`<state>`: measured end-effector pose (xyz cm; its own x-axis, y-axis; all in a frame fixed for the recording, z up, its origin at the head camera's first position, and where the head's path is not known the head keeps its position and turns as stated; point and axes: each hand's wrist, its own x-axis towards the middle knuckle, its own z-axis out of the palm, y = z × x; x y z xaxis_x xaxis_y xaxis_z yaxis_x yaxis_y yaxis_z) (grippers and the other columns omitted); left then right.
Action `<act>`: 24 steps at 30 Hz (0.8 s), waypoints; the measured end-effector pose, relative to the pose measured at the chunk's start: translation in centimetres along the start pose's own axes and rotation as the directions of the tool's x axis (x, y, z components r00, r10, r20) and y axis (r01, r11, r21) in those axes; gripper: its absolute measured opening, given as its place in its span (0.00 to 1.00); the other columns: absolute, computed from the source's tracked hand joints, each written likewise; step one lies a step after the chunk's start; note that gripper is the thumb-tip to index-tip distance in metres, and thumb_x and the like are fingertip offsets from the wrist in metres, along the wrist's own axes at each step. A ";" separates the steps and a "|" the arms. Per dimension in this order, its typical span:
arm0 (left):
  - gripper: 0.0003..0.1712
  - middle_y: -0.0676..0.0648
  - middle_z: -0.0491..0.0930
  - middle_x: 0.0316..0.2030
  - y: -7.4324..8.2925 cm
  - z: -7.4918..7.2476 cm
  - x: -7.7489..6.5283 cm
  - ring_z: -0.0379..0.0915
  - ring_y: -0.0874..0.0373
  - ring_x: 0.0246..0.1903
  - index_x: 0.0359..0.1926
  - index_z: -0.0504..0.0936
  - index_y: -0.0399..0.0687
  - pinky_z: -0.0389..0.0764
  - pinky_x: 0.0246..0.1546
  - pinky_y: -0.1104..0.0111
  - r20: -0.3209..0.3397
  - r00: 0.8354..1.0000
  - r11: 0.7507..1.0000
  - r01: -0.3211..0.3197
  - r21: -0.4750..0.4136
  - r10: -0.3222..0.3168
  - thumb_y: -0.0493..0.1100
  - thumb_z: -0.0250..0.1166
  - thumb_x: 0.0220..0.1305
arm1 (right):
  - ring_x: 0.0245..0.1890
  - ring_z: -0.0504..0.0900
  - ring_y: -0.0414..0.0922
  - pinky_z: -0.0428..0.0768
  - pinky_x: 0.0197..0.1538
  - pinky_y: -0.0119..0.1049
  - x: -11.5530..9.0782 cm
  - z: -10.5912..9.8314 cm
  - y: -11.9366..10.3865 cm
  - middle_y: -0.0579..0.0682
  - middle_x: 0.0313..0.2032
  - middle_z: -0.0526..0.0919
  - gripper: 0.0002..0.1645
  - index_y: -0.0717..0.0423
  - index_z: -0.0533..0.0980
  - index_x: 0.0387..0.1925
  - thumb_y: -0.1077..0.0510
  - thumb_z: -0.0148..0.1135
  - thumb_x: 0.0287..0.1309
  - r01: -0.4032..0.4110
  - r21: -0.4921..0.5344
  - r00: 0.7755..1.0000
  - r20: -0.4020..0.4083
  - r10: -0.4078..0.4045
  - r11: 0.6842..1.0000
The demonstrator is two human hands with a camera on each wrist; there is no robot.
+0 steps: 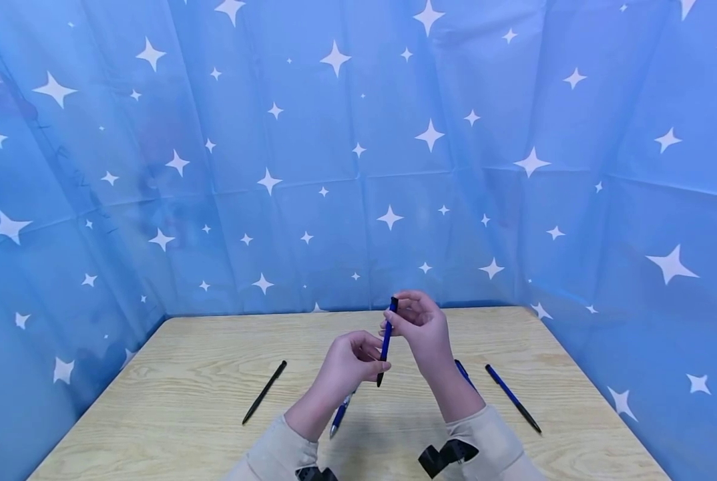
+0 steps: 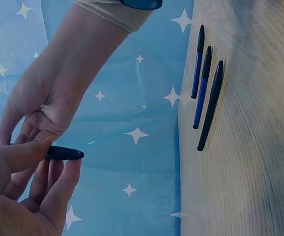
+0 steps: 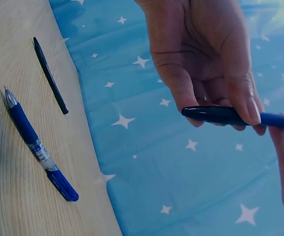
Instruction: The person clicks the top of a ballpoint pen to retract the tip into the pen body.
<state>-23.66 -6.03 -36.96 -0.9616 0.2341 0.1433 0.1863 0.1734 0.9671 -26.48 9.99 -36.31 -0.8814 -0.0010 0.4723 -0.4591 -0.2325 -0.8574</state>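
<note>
My left hand (image 1: 349, 361) and right hand (image 1: 421, 327) together hold a blue pen (image 1: 386, 341) with black ends, tilted nearly upright above the table. The left thumb and fingers pinch its lower part, close to the black tapered end (image 3: 213, 115). At the upper end, the right thumb and fingers grip it near the black top. Below the left hand lies a blue pen with a printed clear section (image 3: 42, 155), partly hidden by that hand in the head view.
On the wooden table (image 1: 202, 354), a black pen (image 1: 265, 392) lies at left. To the right lie a blue-and-black pen (image 1: 513, 399) and another blue pen (image 1: 464, 371) partly behind the right forearm. The left wrist view also shows a dark pen (image 2: 212, 104). Starry blue curtains surround the table.
</note>
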 end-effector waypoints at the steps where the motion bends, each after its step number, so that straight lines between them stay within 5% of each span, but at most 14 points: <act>1: 0.12 0.46 0.80 0.29 0.0 -0.1 0.0 0.78 0.56 0.29 0.39 0.83 0.39 0.85 0.30 0.64 0.006 1.000 1.000 -0.004 0.001 0.004 0.30 0.73 0.53 | 0.34 0.85 0.50 0.84 0.40 0.51 0.0 0.0 -0.1 0.58 0.38 0.80 0.20 0.59 0.74 0.51 0.63 0.69 0.58 0.001 -0.004 1.000 0.007 -0.001 1.000; 11: 0.19 0.46 0.80 0.34 -0.6 -1.8 -0.3 0.79 0.54 0.35 0.49 0.81 0.40 0.85 0.32 0.64 0.012 1.000 0.997 -0.019 0.075 0.018 0.33 0.73 0.56 | 0.47 0.79 0.49 0.83 0.46 0.47 0.4 -1.5 -0.5 0.58 0.48 0.79 0.29 0.53 0.71 0.63 0.60 0.67 0.61 0.014 -0.143 0.997 0.080 -0.003 0.990; 16: 0.21 0.46 0.79 0.35 -1.5 -3.2 -0.3 0.78 0.54 0.36 0.51 0.80 0.38 0.85 0.33 0.64 0.018 1.000 0.995 -0.012 0.095 0.011 0.34 0.72 0.56 | 0.43 0.81 0.47 0.83 0.43 0.38 0.3 -2.6 -0.3 0.58 0.45 0.81 0.25 0.54 0.74 0.59 0.55 0.67 0.61 0.013 -0.283 0.994 0.106 0.018 0.959; 24: 0.26 0.46 0.78 0.34 -2.6 -5.4 -0.6 0.78 0.54 0.34 0.57 0.77 0.40 0.85 0.32 0.64 -0.005 1.000 0.988 0.000 0.154 0.000 0.31 0.71 0.56 | 0.38 0.81 0.48 0.83 0.39 0.38 -0.3 -3.8 0.4 0.55 0.40 0.82 0.20 0.57 0.78 0.54 0.58 0.67 0.61 0.016 -0.406 0.983 0.174 0.060 0.914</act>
<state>-24.68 -11.74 -38.47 -0.9625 0.2297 0.1446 0.2148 0.3189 0.9231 -26.83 13.60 -37.54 -0.8749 -0.1838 0.4480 -0.4782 0.1827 -0.8590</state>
